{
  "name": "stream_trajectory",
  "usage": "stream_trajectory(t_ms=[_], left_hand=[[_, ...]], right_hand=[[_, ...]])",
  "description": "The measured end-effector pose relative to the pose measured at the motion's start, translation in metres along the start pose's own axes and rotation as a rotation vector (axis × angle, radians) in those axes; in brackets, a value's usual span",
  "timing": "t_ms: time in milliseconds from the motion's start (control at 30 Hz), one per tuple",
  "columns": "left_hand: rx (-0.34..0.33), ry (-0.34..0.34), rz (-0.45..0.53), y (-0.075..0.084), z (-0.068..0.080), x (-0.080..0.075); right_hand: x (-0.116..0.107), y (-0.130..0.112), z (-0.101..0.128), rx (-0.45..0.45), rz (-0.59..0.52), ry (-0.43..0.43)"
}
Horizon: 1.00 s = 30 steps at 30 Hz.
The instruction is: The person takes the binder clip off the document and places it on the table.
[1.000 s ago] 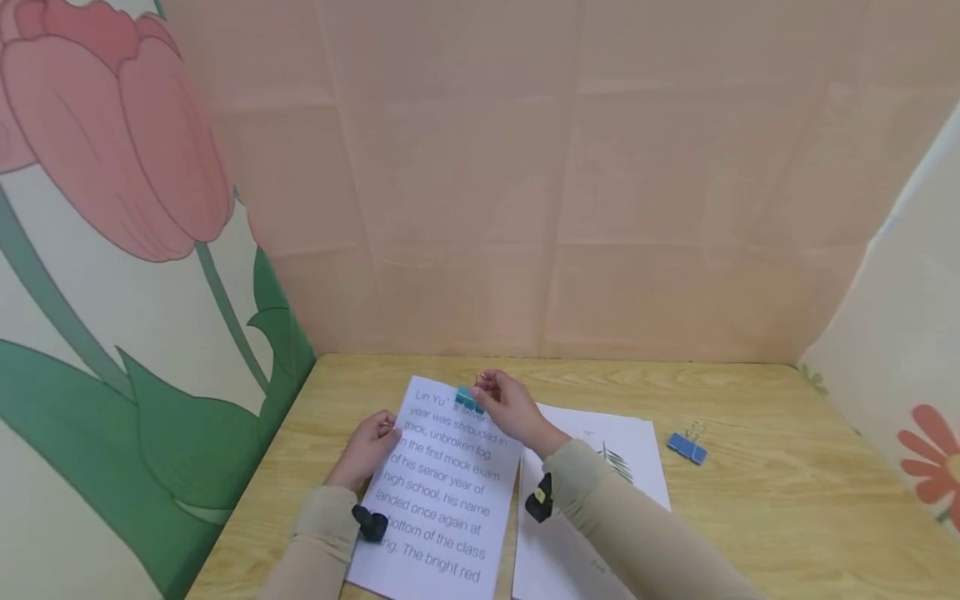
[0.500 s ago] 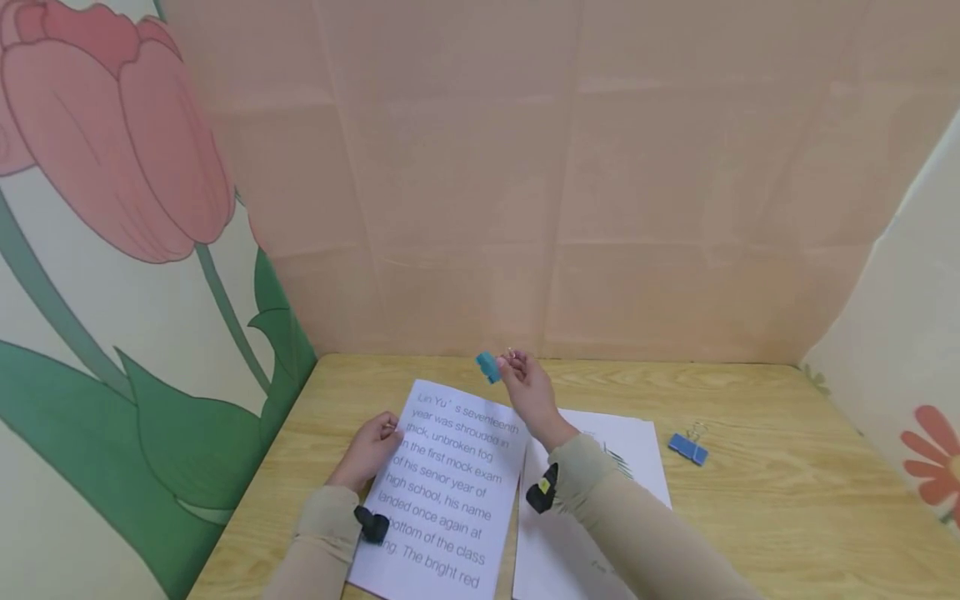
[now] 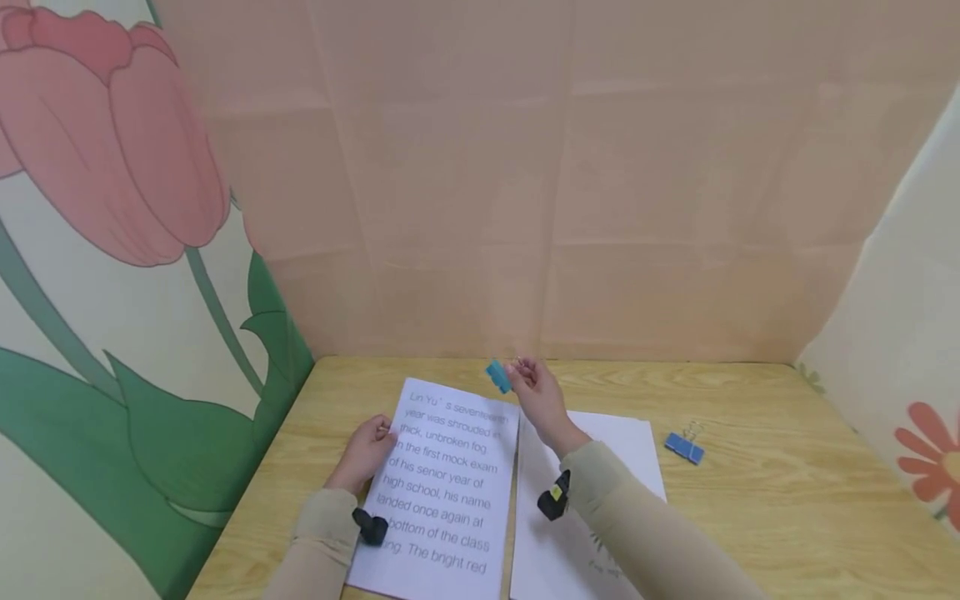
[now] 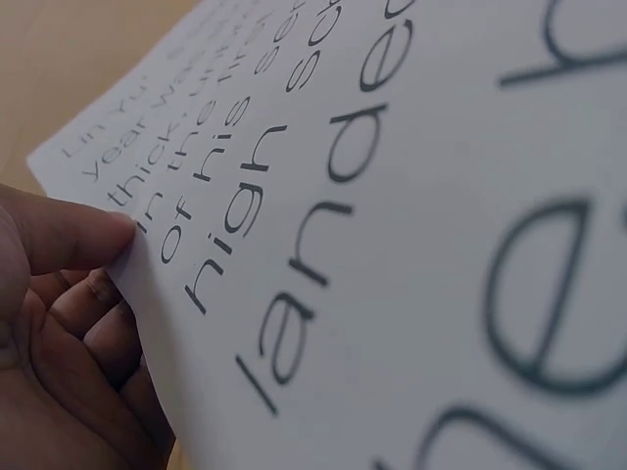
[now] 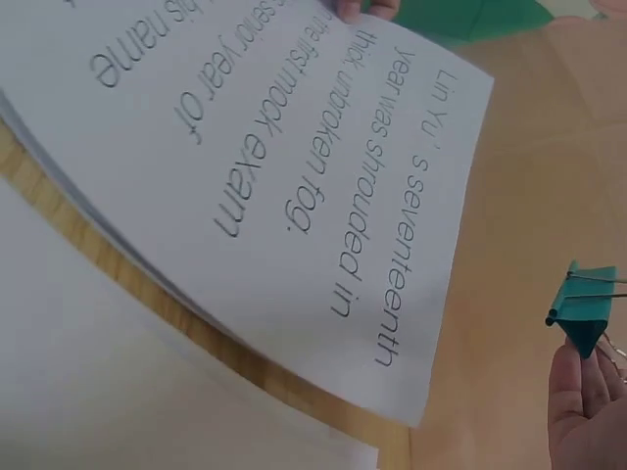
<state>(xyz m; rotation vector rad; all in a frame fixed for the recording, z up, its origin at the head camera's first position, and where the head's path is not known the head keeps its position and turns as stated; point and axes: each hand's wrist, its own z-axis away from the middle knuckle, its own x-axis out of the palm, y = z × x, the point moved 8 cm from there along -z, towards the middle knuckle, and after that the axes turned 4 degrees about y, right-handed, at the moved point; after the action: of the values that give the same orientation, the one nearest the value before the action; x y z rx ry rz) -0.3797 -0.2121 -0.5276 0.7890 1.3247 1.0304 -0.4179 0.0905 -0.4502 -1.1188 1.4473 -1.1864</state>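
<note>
My left hand (image 3: pixel 363 454) pinches the left edge of a stack of white printed sheets (image 3: pixel 446 492), thumb on top. In the left wrist view the thumb (image 4: pixel 83 235) presses the paper beside the text, with the other fingers curled underneath. A teal binder clip (image 3: pixel 497 377) is held by my right hand (image 3: pixel 543 404), just beyond the upper right corner of the printed stack. The right wrist view shows this teal clip (image 5: pixel 586 299) apart from the paper, with its wire handles extending to the right.
To the right of the printed stack lies a second white paper stack (image 3: pixel 551 546), partly under the right forearm. A blue binder clip (image 3: pixel 684 447) rests farther right on the wooden table (image 3: pixel 787 500). Walls with a pink covering (image 3: pixel 600 208) and flower pictures surround the table.
The teal binder clip has come off the top edge of the printed sheets. My right hand has carried it up and to the right. The left hand keeps its place.
</note>
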Motion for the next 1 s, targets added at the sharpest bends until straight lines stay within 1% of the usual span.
stream_trajectory(t_ms=[133, 233, 400, 767, 1000], left_hand=[[0.004, 0.021, -0.009, -0.003, -0.001, -0.001], [-0.015, 0.032, -0.012, -0.007, -0.002, -0.002], [-0.030, 0.044, -0.019, -0.009, -0.002, -0.003], [-0.009, 0.035, -0.012, -0.011, 0.000, -0.003], [-0.014, 0.030, -0.012, -0.010, 0.000, -0.003]], right_hand=[[-0.004, 0.004, 0.002, -0.005, 0.013, -0.001], [-0.006, 0.008, 0.003, 0.007, 0.036, -0.003], [-0.012, 0.013, 0.006, 0.018, 0.036, -0.012], [-0.024, 0.022, 0.012, 0.048, 0.062, -0.023], [-0.030, 0.020, 0.016, 0.015, 0.076, -0.042]])
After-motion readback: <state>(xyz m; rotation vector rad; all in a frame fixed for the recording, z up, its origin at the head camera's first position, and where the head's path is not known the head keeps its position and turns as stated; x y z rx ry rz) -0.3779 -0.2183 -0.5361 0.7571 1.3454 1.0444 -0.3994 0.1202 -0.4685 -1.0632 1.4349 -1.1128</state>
